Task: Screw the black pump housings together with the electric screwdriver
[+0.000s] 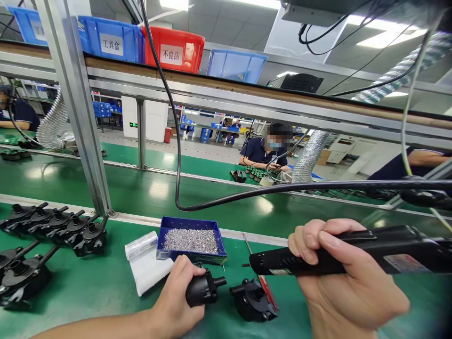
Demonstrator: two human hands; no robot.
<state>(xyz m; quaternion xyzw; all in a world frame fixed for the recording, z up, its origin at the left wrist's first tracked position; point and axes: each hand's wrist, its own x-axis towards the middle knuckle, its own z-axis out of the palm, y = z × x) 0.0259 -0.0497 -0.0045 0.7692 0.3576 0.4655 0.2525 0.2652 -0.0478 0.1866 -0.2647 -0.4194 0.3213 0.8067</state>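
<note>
My right hand (339, 268) is wrapped around a black electric screwdriver (381, 249), held level with its bit pointing left. In my left hand (181, 299) is a small black plastic housing (202, 288) with a short spout facing right. Just right of it, a round black part with a stub (254, 299) rests on the green mat. A hand screwdriver with a red handle (268, 292) lies partly behind that part. Beyond my left hand stands a blue tray (221, 245) filled with small silver screws (192, 240). A roll of white film (143, 247) lies left of the tray, partly unrolled.
Several black round parts with spouts (56, 223) stand in rows at the left. A black cable (178, 155) hangs down and loops across the view. A metal post (76, 108) rises at left, under a shelf with blue and red bins (173, 49). Co-workers (264, 148) sit opposite.
</note>
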